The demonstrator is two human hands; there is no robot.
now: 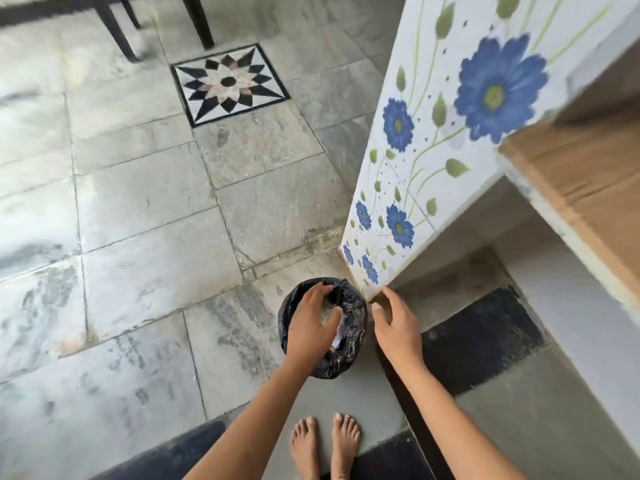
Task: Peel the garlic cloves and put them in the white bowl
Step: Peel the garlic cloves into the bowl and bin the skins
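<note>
**Hands over lined bin; garlic and bowl out of frame**

Bare feet (325, 441) stand at bottom centre on the stone floor (138, 237). Just above them the left hand (308, 329) hangs over the mouth of a small bin (351, 356) lined with a black bag. Its fingers are spread and loose, with nothing visibly held. The right hand (398, 329) hovers just right of the bin, clear of the rim, fingers relaxed and empty.

Garlic cloves and white bowl: neither shows in the frame.

The step is probably dumping peel waste. To do it well, keep the hand low and centred over the opening. Brush the fingers together so clinging skins drop inside. Papery skin is light and would likely drift onto the floor.

Bin contents: a pale patch (337, 336) shows beside the left thumb, possibly skins, too small to tell.

Further up, a blue-flower tiled wall (426, 150) stands at middle right, with a brown ledge (571, 174) at the right edge, maybe the worktop. A star-pattern tile (228, 83) is at upper centre and dark chair legs (114, 26) at top left.
</note>
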